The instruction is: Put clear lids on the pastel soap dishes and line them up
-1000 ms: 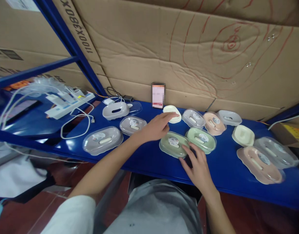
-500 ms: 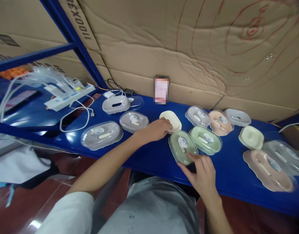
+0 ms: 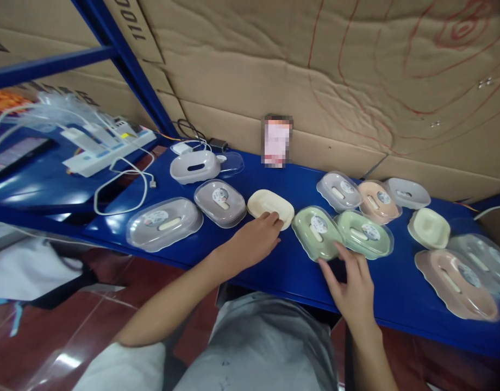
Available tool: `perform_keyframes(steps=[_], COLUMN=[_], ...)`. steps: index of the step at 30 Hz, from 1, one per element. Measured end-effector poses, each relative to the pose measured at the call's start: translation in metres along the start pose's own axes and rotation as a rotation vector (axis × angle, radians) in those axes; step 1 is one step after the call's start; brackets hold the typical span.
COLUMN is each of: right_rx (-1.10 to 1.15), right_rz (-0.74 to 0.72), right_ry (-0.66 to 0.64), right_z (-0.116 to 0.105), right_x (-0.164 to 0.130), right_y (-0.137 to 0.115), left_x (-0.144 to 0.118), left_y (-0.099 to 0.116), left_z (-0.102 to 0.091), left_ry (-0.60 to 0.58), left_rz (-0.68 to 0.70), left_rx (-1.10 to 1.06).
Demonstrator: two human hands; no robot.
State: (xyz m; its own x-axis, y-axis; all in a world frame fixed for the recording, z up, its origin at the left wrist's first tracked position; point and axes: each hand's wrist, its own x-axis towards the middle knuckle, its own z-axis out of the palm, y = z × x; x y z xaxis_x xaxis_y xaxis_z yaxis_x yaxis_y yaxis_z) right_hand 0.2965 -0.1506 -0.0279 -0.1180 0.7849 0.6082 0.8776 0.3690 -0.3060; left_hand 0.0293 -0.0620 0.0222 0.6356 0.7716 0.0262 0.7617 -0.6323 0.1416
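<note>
My left hand (image 3: 263,234) is closed, its bent fingers on the near rim of an oval cream soap dish (image 3: 260,202). That dish has no clear lid over it. My right hand (image 3: 353,277) has thumb and forefinger on the near right corner of a pale green soap dish (image 3: 313,213) under a clear, labelled lid. A second lidded green soap dish (image 3: 378,247) lies against its right side. Left of the cream dish rests a lidded grey soap dish (image 3: 209,203), with a larger lidded grey box (image 3: 146,236) further left.
At the back stand a grey slotted box (image 3: 180,168) and a pixelated phone (image 3: 276,142). On the right are peach boxes (image 3: 378,203), a squarish cream dish (image 3: 429,228) and more grey ones. A white power strip (image 3: 111,152) with cables lies left; cardboard (image 3: 233,70) backs the blue table.
The cream dish has slid left, away from the green one, with my left hand on it. The near green dish has shifted slightly away from me, with my right hand at its corner.
</note>
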Motion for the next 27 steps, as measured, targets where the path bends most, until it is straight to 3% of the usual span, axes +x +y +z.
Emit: perform_keyframes(steps=[5,9,11,13,15,17,19,20,23,27], right_rx=[0.099,0.104,0.096,0.079,0.061,0.052,0.051,0.052,0.056,0.082], right_rz=[0.06,0.014,-0.024,-0.074,-0.111,-0.129,-0.13,-0.126,-0.103,-0.102], right_ry=[-0.204,-0.345,-0.359,-0.38,-0.404,-0.416,-0.415,-0.412,-0.397,-0.379], right_z=[0.003,0.006,0.006,0.004,0.003,0.003,0.003,0.004,0.006,0.007], right_x=[0.002,0.003,0.003,0.003,0.003,0.003,0.003,0.003,0.001,0.001], right_y=[0.002,0.004,0.004,0.003,0.002,0.002,0.002,0.002,0.003,0.004], left_x=[-0.004,-0.011,-0.017,-0.022,-0.026,-0.028,-0.029,-0.03,-0.035,-0.04], left_y=[-0.001,0.01,0.012,-0.001,-0.032,-0.078,-0.127,-0.15,-0.2,-0.231], left_z=[0.0,0.008,0.007,-0.002,-0.021,-0.044,-0.065,-0.072,-0.077,-0.059], left_ry=[0.007,0.036,0.101,0.243,0.434,0.543,0.458,0.418,0.283,0.186], left_rz=[0.004,0.114,0.216,0.26,0.141,-0.171,-0.446,-0.503,-0.559,-0.481], left_rx=[-0.029,-0.13,-0.194,-0.218,-0.164,-0.038,0.106,0.124,0.108,0.037])
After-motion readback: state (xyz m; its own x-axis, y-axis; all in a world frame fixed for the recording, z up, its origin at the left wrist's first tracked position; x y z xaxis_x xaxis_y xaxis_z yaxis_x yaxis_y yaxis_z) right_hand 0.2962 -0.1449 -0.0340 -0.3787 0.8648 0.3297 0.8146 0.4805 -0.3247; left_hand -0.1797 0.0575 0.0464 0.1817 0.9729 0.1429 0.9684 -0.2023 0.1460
